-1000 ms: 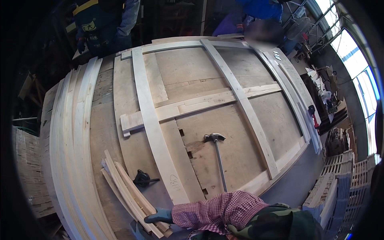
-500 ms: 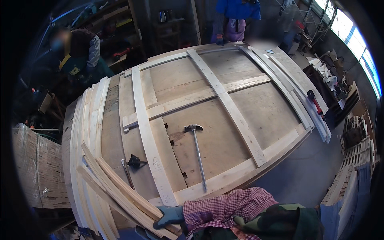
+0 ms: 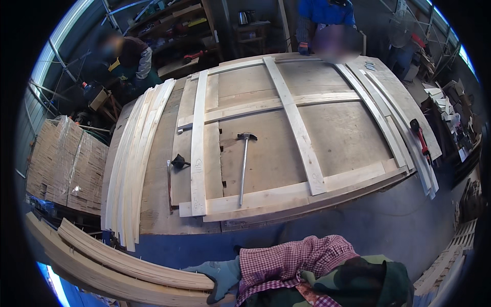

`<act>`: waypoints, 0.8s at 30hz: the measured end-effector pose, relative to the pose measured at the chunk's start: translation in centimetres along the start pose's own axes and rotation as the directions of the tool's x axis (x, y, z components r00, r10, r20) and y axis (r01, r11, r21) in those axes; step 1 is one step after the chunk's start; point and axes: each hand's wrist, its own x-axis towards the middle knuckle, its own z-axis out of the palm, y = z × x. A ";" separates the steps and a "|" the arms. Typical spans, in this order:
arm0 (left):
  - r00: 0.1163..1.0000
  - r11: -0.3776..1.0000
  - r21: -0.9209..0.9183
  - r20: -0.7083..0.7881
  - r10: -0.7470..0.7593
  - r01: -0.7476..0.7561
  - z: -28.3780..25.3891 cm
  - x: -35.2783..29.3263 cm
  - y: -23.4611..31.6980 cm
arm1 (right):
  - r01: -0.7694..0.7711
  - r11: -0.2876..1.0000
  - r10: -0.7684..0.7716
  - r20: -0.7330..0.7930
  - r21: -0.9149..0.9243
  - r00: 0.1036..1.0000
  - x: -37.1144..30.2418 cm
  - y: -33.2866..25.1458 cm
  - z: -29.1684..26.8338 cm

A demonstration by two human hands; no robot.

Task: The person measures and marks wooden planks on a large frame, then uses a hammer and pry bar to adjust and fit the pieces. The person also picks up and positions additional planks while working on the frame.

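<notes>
A bundle of long pale wooden strips (image 3: pixel 138 271) crosses the lower left, clear of the worktable's front edge. My right hand (image 3: pixel 221 276), in a blue-grey glove, is closed round the near end of the bundle, its arm in a red checked sleeve bent across my body. Thin spikes like nails stick out along the strips. My left hand is not in view. On the table lies a flat wooden frame (image 3: pixel 296 128) of crossed boards. A claw hammer (image 3: pixel 244 169) rests inside it, its handle end on the front board.
More long strips (image 3: pixel 137 163) lie along the table's left side. A black tool (image 3: pixel 180 162) and a pry bar (image 3: pixel 170 187) lie near them. A red-black power tool (image 3: pixel 420 137) sits at right. Wrapped wood (image 3: pixel 66 163) stands left. Two people work beyond the table.
The bundle has swung left and toward me, off the table's front left corner, with my right hand still gripping its end. My view has turned left.
</notes>
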 end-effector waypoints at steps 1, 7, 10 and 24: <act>1.000 1.000 -0.009 -0.008 0.016 -0.016 -0.4 -1.0 0.3 | -0.017 1.000 0.017 0.027 0.011 0.999 -0.1 0.2 1.3; 0.992 0.992 -0.054 -0.046 0.114 -0.117 -3.7 -5.5 2.8 | -0.040 0.997 0.046 0.094 -0.062 0.994 0.5 2.8 7.6; 0.990 0.987 -0.074 -0.044 0.138 -0.141 -5.8 -6.8 4.1 | -0.020 0.996 0.026 0.066 -0.088 0.997 2.1 5.5 11.5; 0.961 0.953 -0.133 0.010 0.277 -0.273 -16.9 -10.0 11.2 | -0.016 0.969 0.038 0.084 -0.246 0.996 7.1 9.6 20.8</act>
